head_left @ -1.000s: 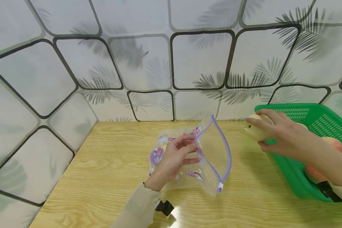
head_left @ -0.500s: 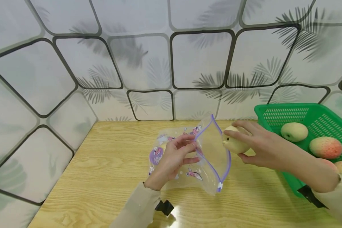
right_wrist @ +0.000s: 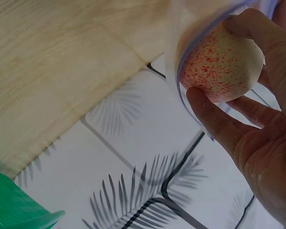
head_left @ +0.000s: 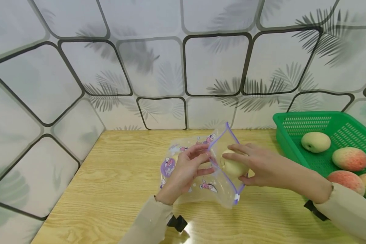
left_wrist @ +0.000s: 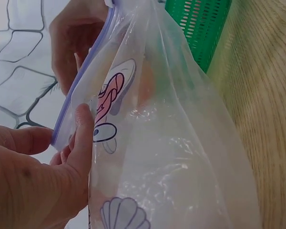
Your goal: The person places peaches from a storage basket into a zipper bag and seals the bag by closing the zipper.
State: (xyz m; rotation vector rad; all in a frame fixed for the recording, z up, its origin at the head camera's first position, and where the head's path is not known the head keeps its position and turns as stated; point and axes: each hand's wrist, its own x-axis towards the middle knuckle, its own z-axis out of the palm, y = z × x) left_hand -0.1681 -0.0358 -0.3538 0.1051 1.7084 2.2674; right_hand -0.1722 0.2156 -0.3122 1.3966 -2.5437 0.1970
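Observation:
A clear slider zip bag [head_left: 208, 188] with purple edging and pink cartoon prints lies on the table, its mouth spread toward the right. My left hand [head_left: 183, 171] pinches the near layer of that mouth between thumb and fingers. My right hand [head_left: 268, 167] grips a pale yellow peach [head_left: 234, 166] right in the bag's opening. Red speckles cover one side of the peach [right_wrist: 221, 64] in the right wrist view, where the purple rim curves round it. The left wrist view shows the printed bag film [left_wrist: 181, 162] standing up beside my left fingers.
A green plastic basket [head_left: 292, 154] stands at the right with several peaches inside, among them a yellowish peach [head_left: 315, 142] and a red-tinged peach [head_left: 350, 159]. The wood-grain table [head_left: 109, 189] meets a patterned wall covering [head_left: 215, 64] at the back.
My right hand has carried the peach left from the basket's edge into the bag's mouth. My left hand has stayed in place, holding the bag.

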